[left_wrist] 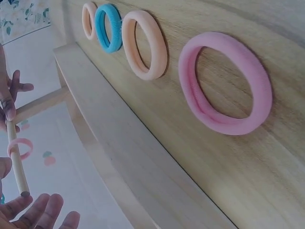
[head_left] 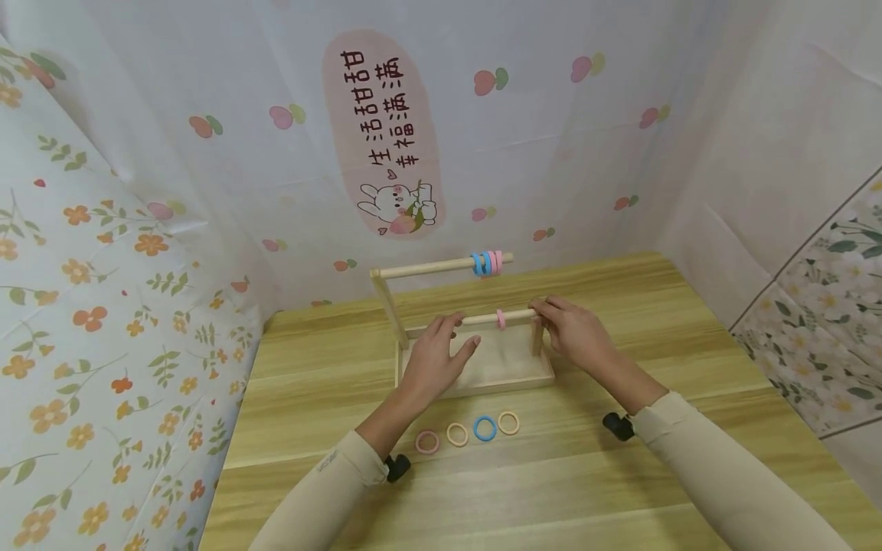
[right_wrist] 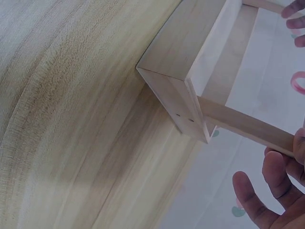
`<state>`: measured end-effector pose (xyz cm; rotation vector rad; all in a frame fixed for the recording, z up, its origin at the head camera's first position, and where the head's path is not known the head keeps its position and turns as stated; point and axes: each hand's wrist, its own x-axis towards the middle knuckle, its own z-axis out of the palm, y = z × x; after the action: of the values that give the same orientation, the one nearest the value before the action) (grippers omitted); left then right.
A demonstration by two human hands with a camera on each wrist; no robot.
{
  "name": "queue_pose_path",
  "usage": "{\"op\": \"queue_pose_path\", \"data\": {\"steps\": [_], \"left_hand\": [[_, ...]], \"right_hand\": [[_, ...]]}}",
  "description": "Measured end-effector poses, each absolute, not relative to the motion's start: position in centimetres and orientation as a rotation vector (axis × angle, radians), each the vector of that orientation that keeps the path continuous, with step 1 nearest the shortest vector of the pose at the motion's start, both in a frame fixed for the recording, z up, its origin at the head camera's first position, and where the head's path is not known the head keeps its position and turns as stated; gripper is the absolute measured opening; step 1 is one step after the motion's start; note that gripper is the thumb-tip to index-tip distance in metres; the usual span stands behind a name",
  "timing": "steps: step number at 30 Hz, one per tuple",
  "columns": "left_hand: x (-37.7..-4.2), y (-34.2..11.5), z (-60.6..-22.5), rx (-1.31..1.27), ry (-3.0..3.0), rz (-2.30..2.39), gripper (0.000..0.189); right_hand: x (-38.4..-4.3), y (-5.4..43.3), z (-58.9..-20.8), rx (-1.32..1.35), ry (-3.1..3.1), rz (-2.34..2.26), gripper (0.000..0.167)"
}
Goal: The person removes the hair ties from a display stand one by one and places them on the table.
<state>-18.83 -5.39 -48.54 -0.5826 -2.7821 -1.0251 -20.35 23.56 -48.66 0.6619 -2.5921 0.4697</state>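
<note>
Pink ring (head_left: 501, 320) encircles the lower dowel (head_left: 520, 315) between both hands: left hand (head_left: 432, 358), fingers apart, nothing gripped, beside the free tip; right hand (head_left: 577, 330), fingers pinching the post (head_left: 537, 338) top.

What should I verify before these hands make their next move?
1. Pink fabric ring threaded on the round lower wooden rod: ok.
2. Ring slid up to the pale wooden post: not ok, it hangs partway along.
3. Bare right hand at the post's top: ok.
4. Bare left hand off the rod's free end: cannot tell, very close.
5. Four loose pink, blue and peach fabric rings lying flat on the striped wooden table: ok.
</note>
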Motion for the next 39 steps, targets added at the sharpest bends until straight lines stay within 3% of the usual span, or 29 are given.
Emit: {"op": "queue_pose_path", "data": {"steps": [39], "left_hand": [[-20.1,-3.1,-48.3,-0.696,-2.814,-0.864,0.057]], "right_hand": [[-20.4,23.8,-48.8,0.651,-2.604,0.485,0.023]]}}
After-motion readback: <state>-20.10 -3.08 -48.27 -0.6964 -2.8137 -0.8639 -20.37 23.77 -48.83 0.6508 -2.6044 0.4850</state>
